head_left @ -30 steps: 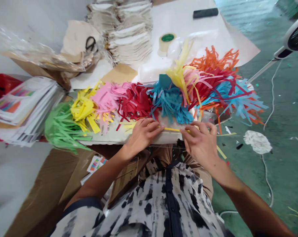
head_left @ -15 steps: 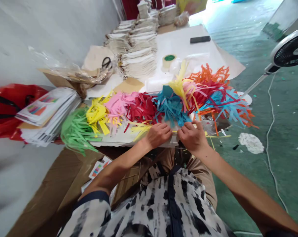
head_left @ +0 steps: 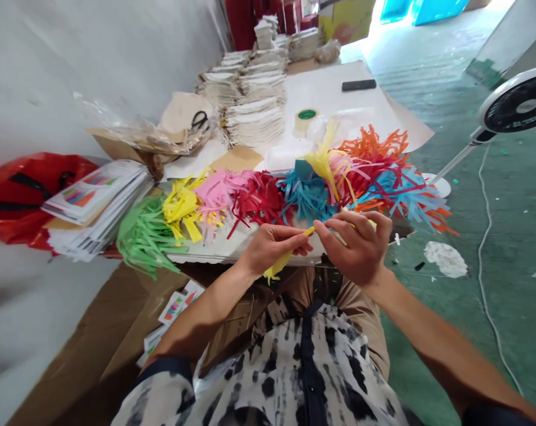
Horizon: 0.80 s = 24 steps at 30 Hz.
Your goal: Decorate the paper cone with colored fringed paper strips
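Left hand [head_left: 274,247]: near-left of blue tassel [head_left: 310,195], wrist low, fingers pinching yellow tassel [head_left: 278,265]. Right hand [head_left: 354,241]: near-right of blue tassel, fingers bent, tips at twisted part [head_left: 309,231]; firm grip cannot be told. Yellow tassel: wearer's side of blue tassel; long axis slanting crosswise, fringe pointing down-left.

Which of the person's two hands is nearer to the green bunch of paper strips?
The left hand. It is to the right of the green bunch, apart from it. The right hand is farther away, on the other side of the left hand.
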Motion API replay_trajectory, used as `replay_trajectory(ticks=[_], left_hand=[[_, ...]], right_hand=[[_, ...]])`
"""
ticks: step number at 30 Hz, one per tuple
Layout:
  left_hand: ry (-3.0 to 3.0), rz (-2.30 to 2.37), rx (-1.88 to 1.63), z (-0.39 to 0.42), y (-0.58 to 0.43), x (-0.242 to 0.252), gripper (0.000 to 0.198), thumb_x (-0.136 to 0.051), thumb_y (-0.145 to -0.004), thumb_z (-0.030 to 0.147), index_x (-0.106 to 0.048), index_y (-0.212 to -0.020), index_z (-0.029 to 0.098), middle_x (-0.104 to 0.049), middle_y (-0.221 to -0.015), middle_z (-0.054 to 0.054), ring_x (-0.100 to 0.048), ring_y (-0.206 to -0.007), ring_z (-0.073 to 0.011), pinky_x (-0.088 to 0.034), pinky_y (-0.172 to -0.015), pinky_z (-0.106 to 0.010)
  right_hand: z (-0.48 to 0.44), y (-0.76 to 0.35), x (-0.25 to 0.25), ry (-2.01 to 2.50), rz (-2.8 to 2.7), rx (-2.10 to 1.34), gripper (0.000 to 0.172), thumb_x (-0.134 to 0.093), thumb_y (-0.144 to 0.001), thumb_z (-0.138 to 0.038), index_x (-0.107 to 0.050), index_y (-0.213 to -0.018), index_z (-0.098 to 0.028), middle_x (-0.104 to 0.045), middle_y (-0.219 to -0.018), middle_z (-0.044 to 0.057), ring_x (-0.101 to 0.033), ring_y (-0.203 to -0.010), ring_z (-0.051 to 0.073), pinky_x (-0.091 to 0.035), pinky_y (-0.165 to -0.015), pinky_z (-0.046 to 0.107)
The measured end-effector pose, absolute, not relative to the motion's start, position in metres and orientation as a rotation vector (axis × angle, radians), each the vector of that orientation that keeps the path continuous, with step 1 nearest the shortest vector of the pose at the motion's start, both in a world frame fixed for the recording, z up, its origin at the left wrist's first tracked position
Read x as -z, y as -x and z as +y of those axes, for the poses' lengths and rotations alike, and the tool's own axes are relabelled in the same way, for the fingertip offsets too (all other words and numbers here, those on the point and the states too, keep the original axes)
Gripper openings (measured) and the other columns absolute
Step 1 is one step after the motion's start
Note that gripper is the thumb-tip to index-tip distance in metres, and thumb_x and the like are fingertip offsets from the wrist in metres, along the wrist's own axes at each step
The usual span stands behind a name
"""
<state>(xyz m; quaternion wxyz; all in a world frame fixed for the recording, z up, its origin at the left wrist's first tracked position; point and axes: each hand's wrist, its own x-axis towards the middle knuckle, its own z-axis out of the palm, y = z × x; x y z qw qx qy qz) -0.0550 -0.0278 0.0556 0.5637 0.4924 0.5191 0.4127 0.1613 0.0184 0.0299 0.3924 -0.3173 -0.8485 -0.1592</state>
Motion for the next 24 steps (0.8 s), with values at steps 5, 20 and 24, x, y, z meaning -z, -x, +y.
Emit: replay_trajectory(ticks=[5, 20, 24], left_hand=[[-0.672, 1.035, -0.926, -0.03, 0.051, -0.061, 0.041, -0.1, -0.064, 0.044, -0.081, -0.089, 0.017, -0.077, -0.076, -0.003, -0.071, -0.064, -0.0128, -0.061, -0.069, -0.027], [-0.865, 1.027, -1.149, -0.019, 0.048, -0.059, 0.026, -0.099, -0.065, 0.035, -0.081, -0.07, 0.017, -0.077, -0.084, -0.003, -0.07, -0.085, -0.0147, -0.051, -0.088, -0.028], [-0.875, 1.072, -1.182, -0.022, 0.045, -0.055, 0.027, -0.099, -0.065, 0.034, -0.08, -0.072, 0.017, -0.077, -0.083, -0.002, -0.069, -0.08, -0.0126, -0.05, -0.08, -0.025]], right_hand=[[0.009, -0.157, -0.042, 0.894, -2.082, 0.237, 0.019, -0.07, -0.101, -0.024, -0.078, -0.107, -0.04, -0.081, -0.096, -0.008, -0.072, -0.1, 0.019, -0.034, -0.102, 0.045], [0.012, -0.129, -0.052, 0.902, -1.494, -1.077, 0.009, -0.079, -0.09, -0.032, -0.083, -0.087, -0.025, -0.08, -0.086, -0.001, -0.073, -0.081, 0.019, -0.055, -0.08, 0.033], [0.013, -0.137, -0.053, 0.855, -1.525, -1.214, 0.015, -0.075, -0.093, -0.038, -0.083, -0.093, -0.025, -0.081, -0.09, 0.0, -0.073, -0.085, 0.019, -0.056, -0.082, 0.034]])
